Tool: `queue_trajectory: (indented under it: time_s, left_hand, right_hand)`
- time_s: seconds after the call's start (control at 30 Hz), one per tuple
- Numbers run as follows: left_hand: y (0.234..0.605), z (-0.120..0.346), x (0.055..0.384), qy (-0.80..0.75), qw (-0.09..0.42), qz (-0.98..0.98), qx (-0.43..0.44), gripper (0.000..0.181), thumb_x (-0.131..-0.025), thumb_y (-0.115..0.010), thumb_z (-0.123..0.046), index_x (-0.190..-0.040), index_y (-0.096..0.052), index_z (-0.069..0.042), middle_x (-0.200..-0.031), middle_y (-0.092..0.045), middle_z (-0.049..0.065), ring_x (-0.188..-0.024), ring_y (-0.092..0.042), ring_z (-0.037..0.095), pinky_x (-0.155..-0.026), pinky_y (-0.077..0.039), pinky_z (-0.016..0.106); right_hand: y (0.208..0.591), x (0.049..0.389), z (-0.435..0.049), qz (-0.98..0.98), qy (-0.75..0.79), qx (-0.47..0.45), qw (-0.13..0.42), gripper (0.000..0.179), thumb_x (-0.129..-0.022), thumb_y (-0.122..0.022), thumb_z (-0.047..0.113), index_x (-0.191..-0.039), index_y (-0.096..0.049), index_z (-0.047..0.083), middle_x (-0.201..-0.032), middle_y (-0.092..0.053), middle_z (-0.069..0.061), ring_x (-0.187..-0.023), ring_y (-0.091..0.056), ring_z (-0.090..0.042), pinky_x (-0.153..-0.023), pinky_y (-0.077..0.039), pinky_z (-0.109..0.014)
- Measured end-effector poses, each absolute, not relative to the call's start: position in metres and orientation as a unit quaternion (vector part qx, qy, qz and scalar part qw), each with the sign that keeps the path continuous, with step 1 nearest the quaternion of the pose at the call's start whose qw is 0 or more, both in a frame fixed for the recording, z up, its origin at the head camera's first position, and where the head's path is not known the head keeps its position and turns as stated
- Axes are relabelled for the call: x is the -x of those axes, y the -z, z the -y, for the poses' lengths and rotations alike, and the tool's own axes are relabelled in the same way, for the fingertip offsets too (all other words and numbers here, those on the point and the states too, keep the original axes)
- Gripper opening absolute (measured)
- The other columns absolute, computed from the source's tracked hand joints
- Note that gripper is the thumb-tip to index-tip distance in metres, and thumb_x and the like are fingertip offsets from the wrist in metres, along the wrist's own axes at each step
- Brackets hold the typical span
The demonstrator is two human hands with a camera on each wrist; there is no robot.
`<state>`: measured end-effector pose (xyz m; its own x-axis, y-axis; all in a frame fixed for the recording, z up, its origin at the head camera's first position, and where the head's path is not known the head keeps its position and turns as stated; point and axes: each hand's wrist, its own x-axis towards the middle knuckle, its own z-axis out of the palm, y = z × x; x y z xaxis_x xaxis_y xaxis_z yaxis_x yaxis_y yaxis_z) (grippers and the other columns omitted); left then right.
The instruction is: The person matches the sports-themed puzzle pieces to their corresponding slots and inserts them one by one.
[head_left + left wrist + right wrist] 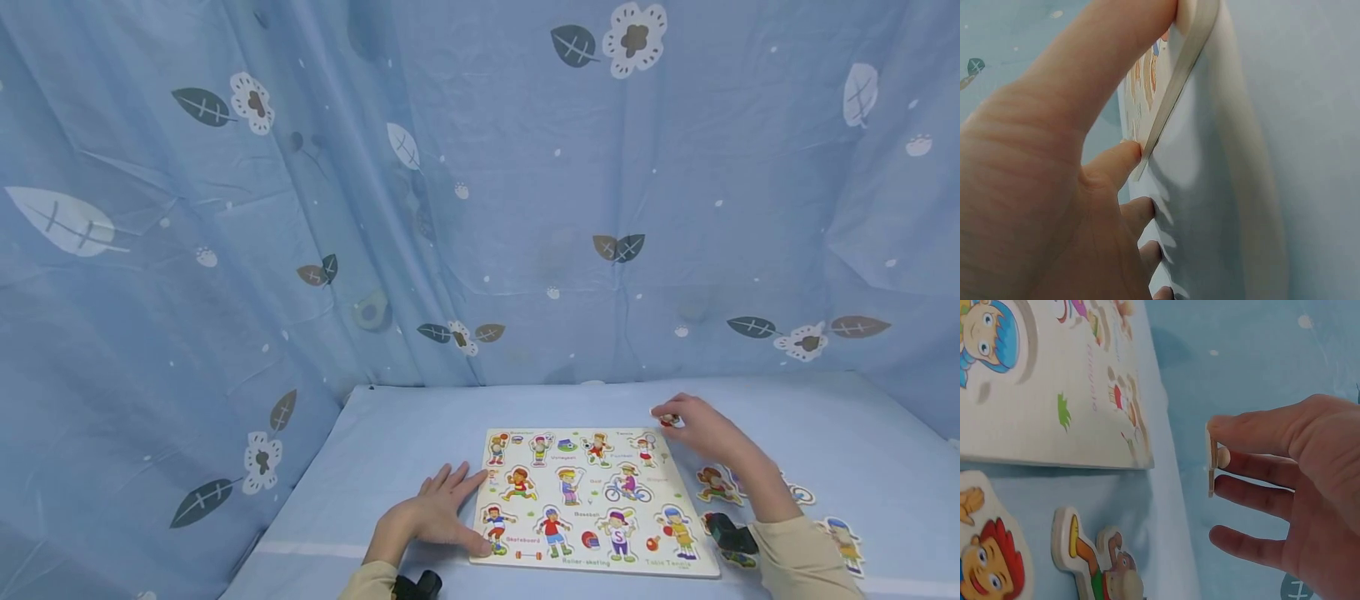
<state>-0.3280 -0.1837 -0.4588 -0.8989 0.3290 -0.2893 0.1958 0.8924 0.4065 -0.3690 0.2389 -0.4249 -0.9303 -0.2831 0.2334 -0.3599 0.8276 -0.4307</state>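
Observation:
A wooden puzzle board (543, 493) with printed sports figures lies on the table. My left hand (437, 512) is at its left side, fingers spread and fairly straight; in the left wrist view, the thumb and index fingertip touch the board's edge (1179, 84). Beyond the board's far right corner, my right hand (701, 425) holds a small wooden puzzle piece (667, 419) off the table. The right wrist view shows this piece (1212, 456) edge-on with a round knob, pinched between thumb and fingers. Its printed figure is mostly hidden.
Several loose puzzle pieces lie right of the board, among them a running figure (718, 485), one with a bicycle wheel (801, 493) and a blue-haired figure (843, 543). My right forearm passes over some of them. A blue patterned curtain (525, 208) hangs behind the table.

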Motion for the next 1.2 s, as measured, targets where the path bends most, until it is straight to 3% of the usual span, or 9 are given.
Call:
queue_trajectory:
  time_s: [0.47,1.2]
  left_hand:
    - [0.459,0.183,0.328,-0.178,0.176,-0.959,-0.133,0.113,-0.059,-0.077,-0.075,-0.155,-0.034,-0.031,-0.164,-0.022,0.007,-0.152,-0.009,0.035,-0.121,-0.011,0.059]
    - [0.443,0.176,0.32,-0.153,0.18,-0.962,-0.133,0.103,-0.069,-0.08,-0.06,-0.155,-0.034,-0.026,-0.163,-0.023,0.008,-0.151,-0.012,0.037,-0.121,-0.015,0.06]
  right_hand:
    - [0.435,0.374,-0.22,0.954,-0.238,-0.181,0.018,0.027,-0.088,-0.069,0.005,-0.114,-0.07,-0.005,-0.102,-0.062,-0.011,-0.092,-0.058,-0.026,-0.078,-0.054,-0.044]
    - [0.445,0.372,-0.205,0.958,-0.21,-0.197,0.022,0.027,-0.082,-0.075,0.004,-0.109,-0.074,-0.001,-0.094,-0.06,-0.004,-0.083,-0.052,-0.018,-0.074,-0.051,-0.037]
